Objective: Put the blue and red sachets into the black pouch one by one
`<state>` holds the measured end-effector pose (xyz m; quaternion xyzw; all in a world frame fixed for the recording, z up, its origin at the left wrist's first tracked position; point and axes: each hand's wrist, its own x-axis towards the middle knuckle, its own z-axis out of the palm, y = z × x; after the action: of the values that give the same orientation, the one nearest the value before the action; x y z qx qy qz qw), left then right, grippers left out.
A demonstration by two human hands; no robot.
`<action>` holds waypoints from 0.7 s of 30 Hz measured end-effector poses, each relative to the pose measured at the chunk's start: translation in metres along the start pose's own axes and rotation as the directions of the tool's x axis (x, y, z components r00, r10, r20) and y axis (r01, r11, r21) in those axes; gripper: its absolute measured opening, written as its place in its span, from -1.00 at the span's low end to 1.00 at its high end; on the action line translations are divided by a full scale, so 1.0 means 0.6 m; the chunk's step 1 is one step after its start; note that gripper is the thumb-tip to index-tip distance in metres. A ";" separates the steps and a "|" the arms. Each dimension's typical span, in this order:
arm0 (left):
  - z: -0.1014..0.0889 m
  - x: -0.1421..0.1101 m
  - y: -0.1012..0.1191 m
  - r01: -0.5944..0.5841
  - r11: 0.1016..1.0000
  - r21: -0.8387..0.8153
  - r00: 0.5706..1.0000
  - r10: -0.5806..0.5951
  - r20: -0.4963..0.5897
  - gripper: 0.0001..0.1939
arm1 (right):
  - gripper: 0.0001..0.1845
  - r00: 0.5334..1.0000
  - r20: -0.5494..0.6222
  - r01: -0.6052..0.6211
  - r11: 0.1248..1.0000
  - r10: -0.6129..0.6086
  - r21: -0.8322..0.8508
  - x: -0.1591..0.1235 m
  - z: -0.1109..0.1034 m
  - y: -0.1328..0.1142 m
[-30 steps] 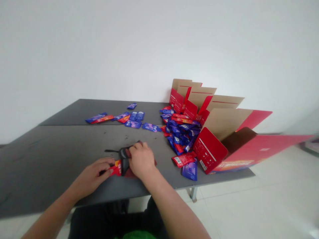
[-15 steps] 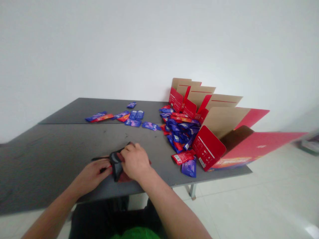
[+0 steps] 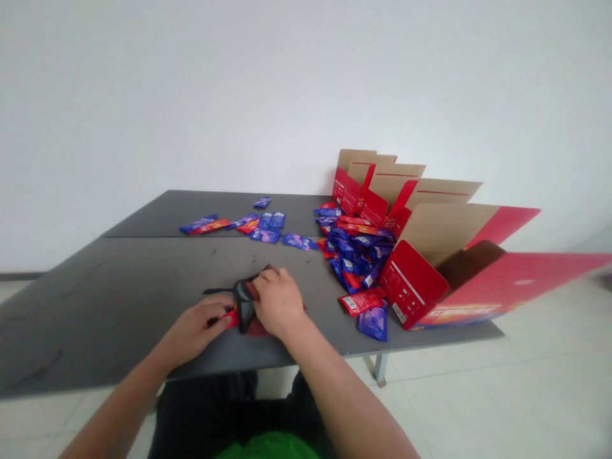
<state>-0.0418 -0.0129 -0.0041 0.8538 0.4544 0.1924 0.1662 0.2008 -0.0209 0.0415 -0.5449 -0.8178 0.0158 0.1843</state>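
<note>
On the dark table, near its front edge, lies a black and reddish-brown pouch-like item (image 3: 245,311) whose exact kind I cannot make out. My right hand (image 3: 278,304) is closed over its right side, fingers bent round the top. At its left edge my left hand (image 3: 203,326) pinches a red piece (image 3: 233,318), packet-like, which sits against the black part. A thin dark strip (image 3: 215,291) sticks out to the left behind the left fingers. The right hand covers much of the brown part.
Behind the hands lie purple packets (image 3: 265,235) and orange ones (image 3: 210,226). To the right is a heap of purple and red packets (image 3: 351,252), beside a row of open red cartons (image 3: 414,287) with raised flaps. A white wall stands behind the table (image 3: 143,280).
The whole view has shifted, so everything appears farther right. Both hands stay on the black and brown item, and more of the red piece shows at my left fingertips.
</note>
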 end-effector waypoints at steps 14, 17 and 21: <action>-0.004 0.002 0.006 0.013 1.000 -0.006 1.000 -0.013 0.025 -0.62 | -0.72 0.972 -0.007 -0.233 0.972 0.233 -0.032 -0.005 -0.010 0.025; -0.002 0.001 0.001 0.036 0.999 0.023 0.999 -0.037 0.039 -0.65 | -0.81 0.998 -0.058 0.015 1.000 -0.013 0.028 -0.007 0.015 -0.040; -0.001 -0.001 0.003 0.051 0.999 0.021 0.999 -0.051 0.009 -0.68 | -0.79 0.999 0.017 0.046 0.999 -0.047 0.017 -0.017 0.036 -0.033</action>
<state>-0.0412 -0.0146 -0.0029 0.8445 0.4771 0.1795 0.1644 0.1798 -0.0341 0.0227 -0.5241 -0.8316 0.0229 0.1822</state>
